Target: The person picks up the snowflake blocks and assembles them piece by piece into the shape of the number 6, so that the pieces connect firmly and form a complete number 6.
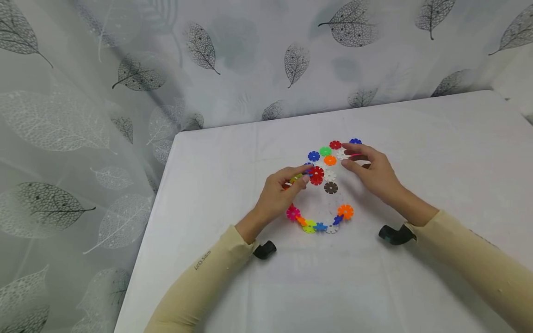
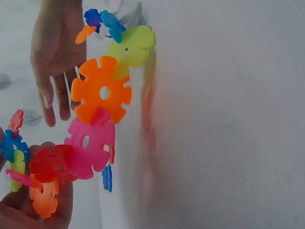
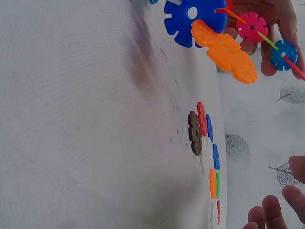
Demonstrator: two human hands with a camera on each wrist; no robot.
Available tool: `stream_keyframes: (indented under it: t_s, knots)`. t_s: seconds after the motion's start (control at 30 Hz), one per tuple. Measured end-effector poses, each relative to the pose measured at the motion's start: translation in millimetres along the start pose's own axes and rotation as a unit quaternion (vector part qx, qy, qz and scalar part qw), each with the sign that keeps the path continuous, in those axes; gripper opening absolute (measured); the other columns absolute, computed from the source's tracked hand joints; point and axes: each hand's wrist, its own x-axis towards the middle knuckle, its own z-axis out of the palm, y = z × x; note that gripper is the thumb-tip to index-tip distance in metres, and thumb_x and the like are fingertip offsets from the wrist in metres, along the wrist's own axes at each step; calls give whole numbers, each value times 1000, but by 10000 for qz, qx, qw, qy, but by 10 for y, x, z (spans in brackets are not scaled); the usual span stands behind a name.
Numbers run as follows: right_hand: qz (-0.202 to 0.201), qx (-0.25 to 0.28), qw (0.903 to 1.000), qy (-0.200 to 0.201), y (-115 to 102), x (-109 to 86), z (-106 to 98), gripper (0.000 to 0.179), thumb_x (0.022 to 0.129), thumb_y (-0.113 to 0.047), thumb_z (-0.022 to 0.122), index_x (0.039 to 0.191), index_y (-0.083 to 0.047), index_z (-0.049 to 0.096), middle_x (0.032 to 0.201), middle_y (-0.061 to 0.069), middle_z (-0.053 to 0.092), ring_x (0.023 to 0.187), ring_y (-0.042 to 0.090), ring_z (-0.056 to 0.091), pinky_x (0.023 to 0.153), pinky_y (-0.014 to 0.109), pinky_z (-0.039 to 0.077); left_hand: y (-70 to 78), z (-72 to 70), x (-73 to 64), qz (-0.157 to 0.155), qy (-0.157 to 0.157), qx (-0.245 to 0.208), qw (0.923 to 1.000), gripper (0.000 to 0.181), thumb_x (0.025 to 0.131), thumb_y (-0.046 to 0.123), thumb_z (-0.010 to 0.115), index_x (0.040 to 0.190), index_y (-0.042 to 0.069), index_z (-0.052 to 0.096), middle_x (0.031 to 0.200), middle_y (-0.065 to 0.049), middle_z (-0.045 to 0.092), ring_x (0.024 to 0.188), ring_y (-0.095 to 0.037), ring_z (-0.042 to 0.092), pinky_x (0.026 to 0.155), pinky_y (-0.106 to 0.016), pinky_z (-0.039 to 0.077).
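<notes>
My left hand (image 1: 276, 192) pinches one end of a chain of interlocking notched plastic discs. The chain curves down and round to the right, through a pink disc (image 1: 293, 213), a yellow-green disc (image 1: 309, 226) and a white disc (image 1: 331, 229), up to an orange disc (image 1: 348, 210) at its free end. A red disc (image 1: 319, 171) shows at the left fingertips. My right hand (image 1: 374, 173) hovers by the loose discs with fingers loosely bent; in the left wrist view its fingers hang apart with nothing seen between them. Part of the chain is hidden behind the left hand.
Loose discs lie on the white-covered table (image 1: 225, 185) beyond the chain, among them a brown disc (image 1: 331, 188), a green disc (image 1: 325, 151) and a blue disc (image 1: 313, 156). A leaf-patterned curtain (image 1: 250, 55) hangs behind and at the left.
</notes>
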Motion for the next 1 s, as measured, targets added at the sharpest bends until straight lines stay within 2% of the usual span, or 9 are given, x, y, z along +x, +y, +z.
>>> stream_keyframes:
  t_s: [0.1,0.2,0.33,0.47,0.73,1.0]
  knots:
    - [168,-206,9996,-78,8,17,-12,50,100,-26,65,147,-12,53,135,16,58,123,35,52,95,49,46,-12,3,7,-102,36,-274,9996,37,102,30,61,139,22,65,120,4,67,98,-27,66,76,-39,56]
    - [359,-497,9975,-361,18,40,-18,50,98,-27,68,144,-10,55,133,16,59,118,35,54,87,44,51,-26,7,10,-215,79,-516,9984,36,102,28,63,137,21,66,120,2,68,97,-26,66,80,-46,56]
    - [409,-1056,9890,-955,49,68,-10,46,95,-28,73,134,-7,64,118,15,65,106,33,59,76,35,53,-29,12,11,-294,107,-689,9971,36,101,26,64,136,19,67,120,0,69,96,-20,67,85,-48,56]
    - [275,-1480,9790,-1374,90,90,29,40,89,-28,79,122,-6,71,100,9,67,95,29,61,71,31,53,-28,18,15,-312,76,-732,9968,36,101,27,64,136,19,67,120,-4,69,95,-20,66,86,-48,56]
    - [312,-1910,9682,-1587,96,97,114,42,80,-33,87,113,-10,74,95,4,67,90,25,58,71,33,51,-12,18,12,-422,75,-804,9958,37,101,27,64,137,17,66,119,0,70,95,-22,67,83,-38,57]
    - [210,-1784,9669,-1813,27,75,138,36,81,-22,87,111,-7,73,95,5,66,88,26,57,72,33,51,-5,28,8,-472,79,-897,9948,35,102,21,63,137,16,66,120,-1,70,96,-27,68,83,-35,57]
